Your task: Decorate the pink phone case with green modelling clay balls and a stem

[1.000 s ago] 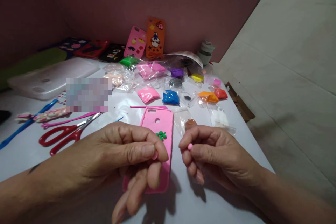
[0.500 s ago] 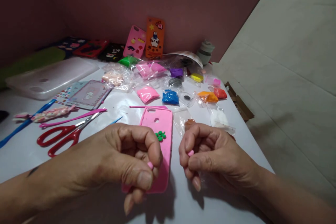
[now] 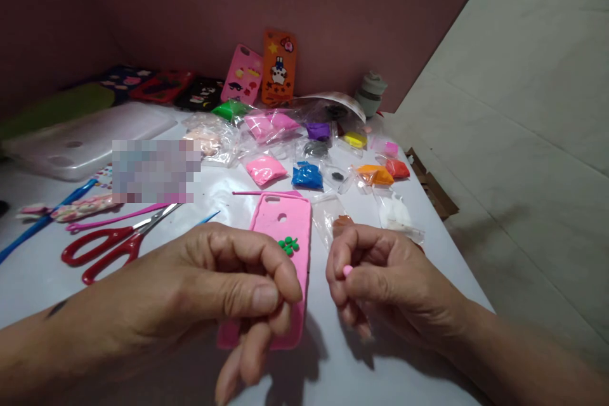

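My right hand (image 3: 380, 273) pinches a small piece of pink clay (image 3: 347, 271) between thumb and fingers. My left hand (image 3: 252, 292) is closed too, thumb pressed to the index finger; the bit of pink clay seen there half a second ago is now hidden. Both hands are above the table, apart from each other. Beneath the left one lies a pink phone case (image 3: 280, 216), partly covered by it. On the case sits a green clay shape of several round lobes (image 3: 288, 245).
Red-handled scissors (image 3: 102, 247) and thin modelling tools (image 3: 52, 219) lie at left. Bags of coloured clay, including a blue one (image 3: 307, 176) and an orange one (image 3: 375, 174), spread behind the case. Decorated phone cases (image 3: 280, 66) lean on the pink wall. A clear case (image 3: 90, 139) lies far left.
My left thumb has slid forward along the fingers, covering the pink clay there. Its lower fingers have extended. The right hand has barely moved, still with its pink piece.
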The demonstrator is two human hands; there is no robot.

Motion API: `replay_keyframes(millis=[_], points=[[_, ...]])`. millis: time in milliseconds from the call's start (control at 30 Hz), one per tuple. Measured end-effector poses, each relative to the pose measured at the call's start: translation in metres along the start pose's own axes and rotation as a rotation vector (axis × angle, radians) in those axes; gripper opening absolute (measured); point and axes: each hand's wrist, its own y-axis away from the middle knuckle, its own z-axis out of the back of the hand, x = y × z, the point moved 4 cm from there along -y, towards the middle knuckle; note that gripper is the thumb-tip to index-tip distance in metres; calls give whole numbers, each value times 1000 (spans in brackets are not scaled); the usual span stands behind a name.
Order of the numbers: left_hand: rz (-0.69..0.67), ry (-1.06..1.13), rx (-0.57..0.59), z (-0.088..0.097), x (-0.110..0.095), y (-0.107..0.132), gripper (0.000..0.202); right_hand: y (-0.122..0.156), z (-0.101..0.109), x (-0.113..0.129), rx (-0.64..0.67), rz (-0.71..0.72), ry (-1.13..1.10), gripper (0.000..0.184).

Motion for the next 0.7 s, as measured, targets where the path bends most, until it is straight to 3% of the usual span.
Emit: replay_keyframes(millis=[100, 233, 500, 600, 700], points=[[24, 68, 57, -3, -1, 2, 11, 0, 0, 1, -9, 27, 18, 25], [12, 72, 38, -1, -2, 0, 9, 0, -3, -1, 25, 11, -52, 14], [8, -5, -76, 6, 7, 2, 34, -1, 2, -3, 8, 13, -45, 32], [-23, 83, -33, 1, 6, 3, 34, 0, 1, -1, -11, 34, -8, 34], [11, 111, 37, -4, 4, 1, 23, 2, 0, 2, -57, 3, 24, 22]])
